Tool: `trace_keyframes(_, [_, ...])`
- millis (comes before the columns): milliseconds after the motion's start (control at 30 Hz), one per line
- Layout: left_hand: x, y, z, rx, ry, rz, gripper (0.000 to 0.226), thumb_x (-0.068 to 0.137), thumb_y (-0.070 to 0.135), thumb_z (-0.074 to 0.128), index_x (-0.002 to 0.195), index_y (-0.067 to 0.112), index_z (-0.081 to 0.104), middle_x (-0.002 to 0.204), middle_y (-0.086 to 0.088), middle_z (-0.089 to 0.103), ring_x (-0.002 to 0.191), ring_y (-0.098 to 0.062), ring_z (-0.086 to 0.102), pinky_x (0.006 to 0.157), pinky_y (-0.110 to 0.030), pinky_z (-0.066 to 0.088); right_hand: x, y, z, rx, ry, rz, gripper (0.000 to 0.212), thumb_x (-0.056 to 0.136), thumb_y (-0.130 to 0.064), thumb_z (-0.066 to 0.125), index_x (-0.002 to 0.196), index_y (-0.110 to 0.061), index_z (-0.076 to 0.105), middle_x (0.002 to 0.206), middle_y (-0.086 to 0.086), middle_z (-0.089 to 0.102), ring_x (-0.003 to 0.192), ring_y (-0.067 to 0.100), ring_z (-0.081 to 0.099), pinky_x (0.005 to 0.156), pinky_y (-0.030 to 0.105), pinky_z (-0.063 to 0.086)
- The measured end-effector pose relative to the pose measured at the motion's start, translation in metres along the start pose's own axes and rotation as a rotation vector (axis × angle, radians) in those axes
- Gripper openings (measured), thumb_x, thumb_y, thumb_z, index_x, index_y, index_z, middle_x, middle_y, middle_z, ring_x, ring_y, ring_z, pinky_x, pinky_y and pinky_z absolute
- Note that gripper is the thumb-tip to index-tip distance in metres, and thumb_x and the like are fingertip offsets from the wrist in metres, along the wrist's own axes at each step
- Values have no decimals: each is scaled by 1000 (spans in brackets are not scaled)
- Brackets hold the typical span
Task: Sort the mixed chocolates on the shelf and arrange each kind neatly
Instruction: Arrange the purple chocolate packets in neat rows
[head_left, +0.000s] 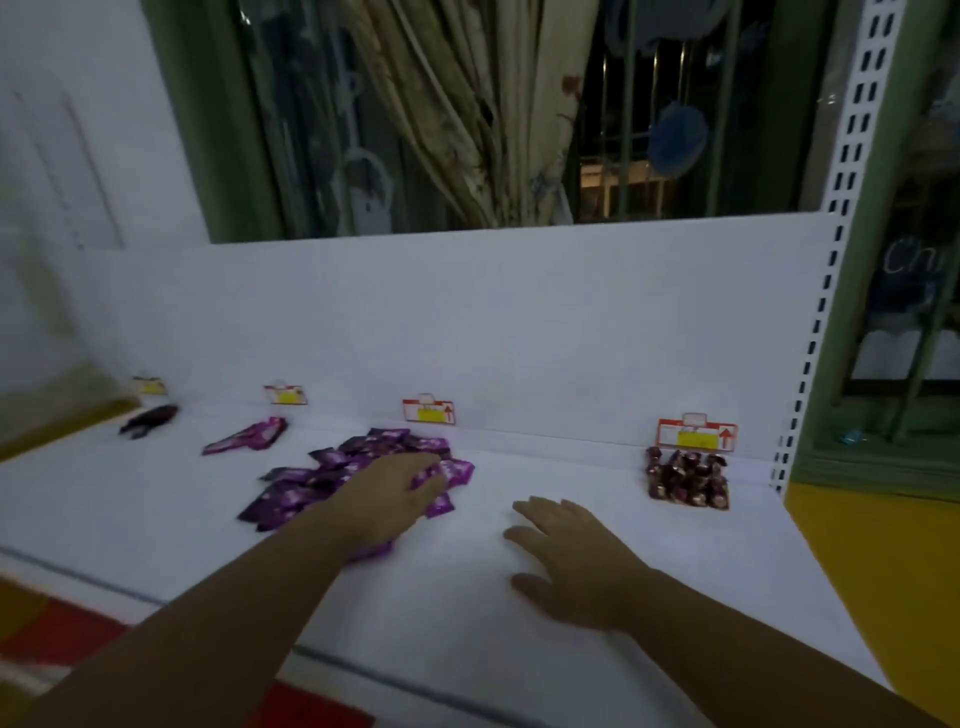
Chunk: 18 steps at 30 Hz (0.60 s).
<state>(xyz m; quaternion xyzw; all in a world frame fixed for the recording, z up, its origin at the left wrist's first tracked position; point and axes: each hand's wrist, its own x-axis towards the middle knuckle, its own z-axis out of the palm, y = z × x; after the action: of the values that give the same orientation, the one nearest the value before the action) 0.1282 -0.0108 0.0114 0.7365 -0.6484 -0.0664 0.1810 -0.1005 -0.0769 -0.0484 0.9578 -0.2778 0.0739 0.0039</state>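
Observation:
A loose heap of purple chocolate packets lies mid-shelf on the white shelf. My left hand lies palm down on the heap's right side, fingers spread over the packets. My right hand rests flat on the bare shelf to the right of the heap, fingers straight, holding nothing. Dark red wrapped chocolates sit in a tidy block at the far right. A few pink-purple bars lie left of the heap. A small dark pile lies at the far left.
Red and yellow price tags stand along the shelf's back panel, one behind each group. A perforated white upright bounds the shelf on the right. A window with a curtain is behind. The shelf's front edge runs below my forearms.

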Motion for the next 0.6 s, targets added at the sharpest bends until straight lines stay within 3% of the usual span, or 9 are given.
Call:
trace_keyframes(100, [-40, -47, -19, 69, 25, 11, 50, 95, 45, 40, 140, 23, 38, 145, 2, 38, 132, -15, 34, 109, -29, 24, 23, -55, -1, -8, -21, -19, 57, 96, -54, 31, 146, -28, 24, 159, 1, 6, 145, 16, 2, 115, 33, -5])
trace_keyframes(200, [-68, -93, -31, 125, 32, 17, 56, 93, 51, 39, 141, 23, 36, 148, 0, 34, 136, -16, 28, 113, -33, 20, 39, -95, 1, 11, 12, -10, 60, 94, -58, 25, 145, -27, 28, 158, 2, 11, 144, 17, 7, 116, 32, 2])
trace_keyframes(333, [-95, -127, -33, 97, 31, -1, 91, 69, 74, 19, 140, 20, 37, 148, -1, 34, 137, -16, 27, 111, -29, 17, 43, -127, 11, -7, -10, -12, 71, 85, -61, 14, 144, -24, 30, 157, 5, 14, 144, 19, 10, 116, 34, 5])
trace_keyframes(467, [-100, -150, -22, 94, -37, -62, 81, 77, 65, 32, 145, 24, 24, 154, -1, 19, 143, -18, 12, 116, -38, 13, 50, -134, 17, -20, -31, 12, 88, 73, -65, 2, 144, -22, 31, 157, 8, 15, 144, 21, 12, 116, 36, 8])
trace_keyframes(600, [-90, -162, -13, 86, -52, -56, 79, 79, 63, 39, 145, 23, 22, 154, 1, 18, 143, -19, 9, 116, -41, 12, 67, -120, 24, 3, -6, 54, 83, 77, -65, 8, 143, -21, 33, 156, 9, 18, 144, 23, 15, 116, 36, 13])
